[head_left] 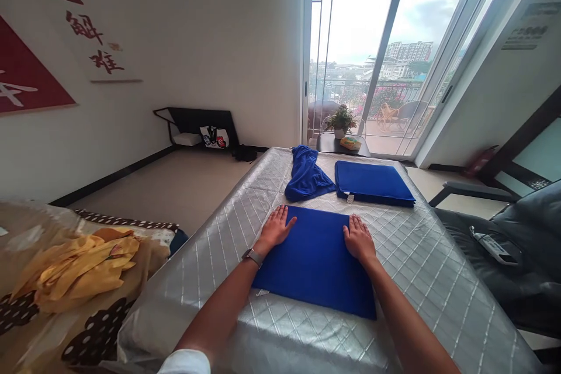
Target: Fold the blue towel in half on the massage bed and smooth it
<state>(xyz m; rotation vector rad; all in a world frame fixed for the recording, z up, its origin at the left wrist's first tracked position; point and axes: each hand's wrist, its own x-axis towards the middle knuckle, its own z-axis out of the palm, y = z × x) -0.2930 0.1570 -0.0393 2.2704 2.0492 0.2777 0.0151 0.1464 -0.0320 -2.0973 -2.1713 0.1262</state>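
Observation:
A blue cloth, spread flat with a small white tag at its near left corner, lies on the silver quilted cover. My left hand rests flat on its far left corner, fingers stretched out. On the far right corner lies my right hand, palm down with its fingers extended. Just beyond it sits a neat stack of folded blue cloths, a white tag on its near edge. Left of that stack, a crumpled blue cloth is heaped near the far edge.
To the left are yellow cloths on a plastic-covered surface. A black armchair holding a white handset stands at the right. Past the far edge, a small table bears a potted plant before the glass door.

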